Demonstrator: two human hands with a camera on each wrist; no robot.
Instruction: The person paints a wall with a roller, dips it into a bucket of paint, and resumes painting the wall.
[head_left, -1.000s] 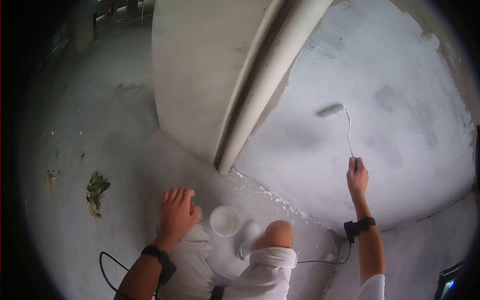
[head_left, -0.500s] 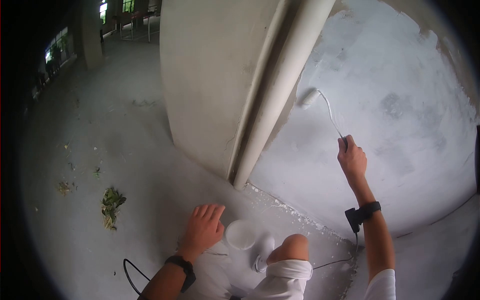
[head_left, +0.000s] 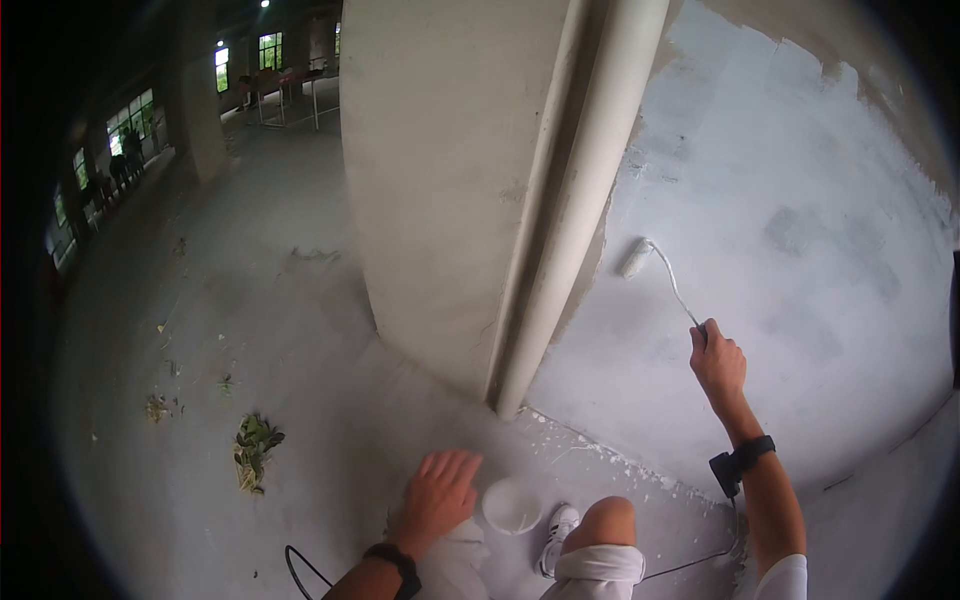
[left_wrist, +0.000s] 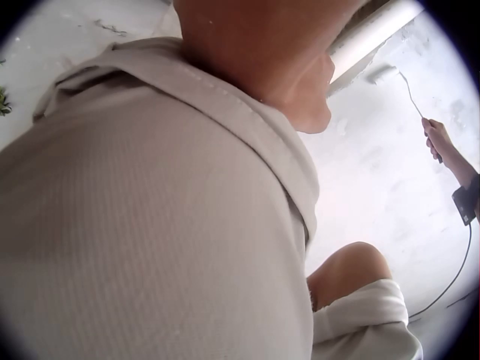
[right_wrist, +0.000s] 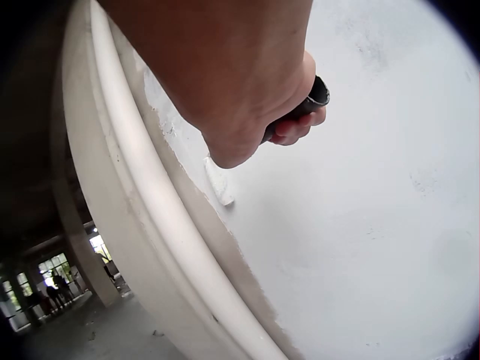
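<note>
To the left of the white-coated wall [head_left: 820, 330], a cylindrical pale pipe [head_left: 590, 180] and a broad plastered pillar [head_left: 440, 200] rose from the floor [head_left: 310, 370], the pillar blocking part of the dim, windowed hall. A clump of green leaves [head_left: 258, 450] lay on the concrete beyond the left hand [head_left: 440, 495], and a round white bucket [head_left: 488, 510] stood between that hand and a striped sneaker [head_left: 560, 540]. A thin black cable [head_left: 695, 565] trailed near the bent knee [head_left: 608, 522]. The wall's coating was patchy, darker in smudges and ragged at its edges; white flecks speckled the floor along its foot, while the shorts [left_wrist: 157, 225] were of finely ribbed cloth. The left hand rested over the other knee, fingers loosely extended, holding nothing. The right hand [head_left: 720, 362] was closed round the black tubular handle of a paint roller [head_left: 636, 258], its head at the wall just right of the pipe; contact could not be told. The roller's bent metal rod ran up and leftward from the fist, and the pale cylindrical head slanted down-left, roughly matching the pipe's lean.
</note>
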